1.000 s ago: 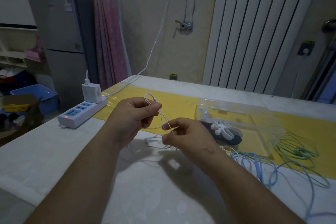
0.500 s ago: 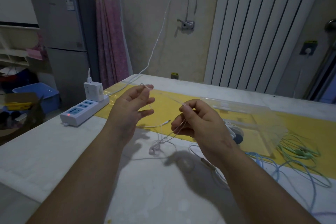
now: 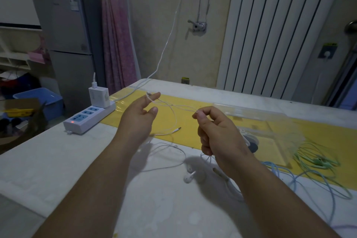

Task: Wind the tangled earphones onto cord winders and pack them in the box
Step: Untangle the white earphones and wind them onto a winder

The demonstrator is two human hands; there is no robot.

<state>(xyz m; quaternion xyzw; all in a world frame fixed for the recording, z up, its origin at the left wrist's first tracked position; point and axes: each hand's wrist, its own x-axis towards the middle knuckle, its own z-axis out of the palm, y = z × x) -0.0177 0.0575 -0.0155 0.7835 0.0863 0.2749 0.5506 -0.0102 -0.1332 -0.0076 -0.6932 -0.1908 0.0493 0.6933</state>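
Both hands are raised over the white table point(image 3: 58, 160), with white earphones point(image 3: 174, 120) strung between them. My left hand point(image 3: 139, 118) has its fingers extended, and the cord is draped over the index fingertip. My right hand point(image 3: 214, 133) pinches the cord between thumb and index finger, the other fingers curled. The plug hangs below, and the two earbuds point(image 3: 189, 177) lie on the table. A clear plastic box point(image 3: 270, 121) lies on the yellow mat point(image 3: 318, 137) to the right, with a white cord winder point(image 3: 245, 135) and a dark round one point(image 3: 253, 146) partly hidden behind my right hand.
Green earphones point(image 3: 316, 160) and a blue cable point(image 3: 289, 179) lie tangled at the right. A white power strip point(image 3: 88, 117) with a charger point(image 3: 98, 97) sits at the table's left edge. A grey fridge point(image 3: 71, 44) and a blue bin point(image 3: 38, 98) stand beyond.
My hands have moved apart, stretching the white cord between them. My left hand opened from a grip to extended fingers. The earbuds dropped onto the table.
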